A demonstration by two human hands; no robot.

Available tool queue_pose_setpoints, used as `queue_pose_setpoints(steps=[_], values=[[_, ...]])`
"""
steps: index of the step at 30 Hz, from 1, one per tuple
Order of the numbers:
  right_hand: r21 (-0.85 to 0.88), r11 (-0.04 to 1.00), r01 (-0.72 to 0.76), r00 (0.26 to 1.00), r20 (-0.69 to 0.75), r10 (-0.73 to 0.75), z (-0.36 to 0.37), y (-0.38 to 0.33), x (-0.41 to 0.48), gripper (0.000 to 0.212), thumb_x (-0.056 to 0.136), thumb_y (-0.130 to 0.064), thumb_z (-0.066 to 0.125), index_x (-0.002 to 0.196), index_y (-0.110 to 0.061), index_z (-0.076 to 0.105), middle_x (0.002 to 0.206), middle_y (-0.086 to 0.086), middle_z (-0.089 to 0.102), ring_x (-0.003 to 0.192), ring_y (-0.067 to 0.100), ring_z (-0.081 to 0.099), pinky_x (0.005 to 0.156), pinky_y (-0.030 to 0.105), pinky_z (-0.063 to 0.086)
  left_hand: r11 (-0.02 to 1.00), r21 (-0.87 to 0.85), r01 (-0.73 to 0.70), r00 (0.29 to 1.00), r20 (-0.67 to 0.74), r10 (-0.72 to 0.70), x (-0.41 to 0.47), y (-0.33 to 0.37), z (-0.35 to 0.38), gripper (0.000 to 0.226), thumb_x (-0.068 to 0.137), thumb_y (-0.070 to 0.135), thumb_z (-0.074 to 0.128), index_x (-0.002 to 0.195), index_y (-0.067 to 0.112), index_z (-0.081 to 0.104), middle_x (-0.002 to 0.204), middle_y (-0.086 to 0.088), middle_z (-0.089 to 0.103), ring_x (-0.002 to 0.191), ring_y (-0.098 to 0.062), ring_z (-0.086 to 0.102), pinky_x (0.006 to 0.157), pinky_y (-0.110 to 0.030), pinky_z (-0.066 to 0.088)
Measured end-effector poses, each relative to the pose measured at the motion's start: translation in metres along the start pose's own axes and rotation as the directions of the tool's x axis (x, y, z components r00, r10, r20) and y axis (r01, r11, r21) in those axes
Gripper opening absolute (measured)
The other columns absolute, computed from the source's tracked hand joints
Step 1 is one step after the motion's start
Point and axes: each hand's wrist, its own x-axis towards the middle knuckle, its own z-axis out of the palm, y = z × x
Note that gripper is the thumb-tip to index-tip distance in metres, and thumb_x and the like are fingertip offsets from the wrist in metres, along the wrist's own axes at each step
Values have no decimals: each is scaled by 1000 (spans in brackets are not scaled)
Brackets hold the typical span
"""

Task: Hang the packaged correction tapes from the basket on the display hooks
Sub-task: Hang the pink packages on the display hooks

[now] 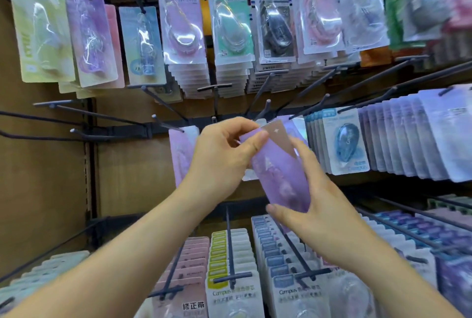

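I'm seeing left hand point(224, 156) pinching top of purple correction tape pack point(278, 179), right hand point(321, 218) gripping bottom. Next, I judge: threading hang hole onto far empty hook point(267, 107).

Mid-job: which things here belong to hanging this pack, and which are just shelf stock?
Job: purple carded correction-tape pack; left hand pinching its top; right hand holding its lower end; bare dark metal hooks.
Stock: blue-tape blister pack; mint-green hanging pack; yellow-topped Campus packs.

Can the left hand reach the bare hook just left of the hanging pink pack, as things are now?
Probably yes: the bare hook lies close to the left hand with nothing between them. But that hand pinches the purple pack, also held by the right hand.
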Motion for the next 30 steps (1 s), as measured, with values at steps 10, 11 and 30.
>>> queue_pose_setpoints(steps=[10, 11, 30], values=[[-272, 962, 33, 960, -259, -106, -33, 26, -9, 79, 93, -37, 56, 151, -53, 6, 112, -17, 42, 105, -7, 44, 74, 13, 43, 980, -198, -15, 1000, -12, 13, 33, 17, 66, 10, 97, 20, 60, 96, 28, 65, 93, -5, 71, 85, -18, 67, 66, -26, 50], [-275, 961, 23, 955, -278, -102, -35, 28, -10, 78, 93, -37, 56, 152, -51, 7, 109, -16, 42, 104, -9, 44, 74, 11, 42, 978, -210, -8, 1000, 8, 9, 34, 18, 70, 10, 98, 20, 58, 98, 28, 65, 93, -6, 71, 82, -15, 66, 65, -24, 48], [-77, 991, -106, 985, -142, 94, -62, 17, 9, 64, 91, -42, 58, 151, -43, 33, 143, -22, 49, 126, 1, 51, 105, 29, 44, 948, -222, 229, 973, 24, -230, 53, 5, 82, 13, 102, 16, 51, 102, 14, 63, 59, 1, 58, 38, -7, 45, 38, -17, 34]])
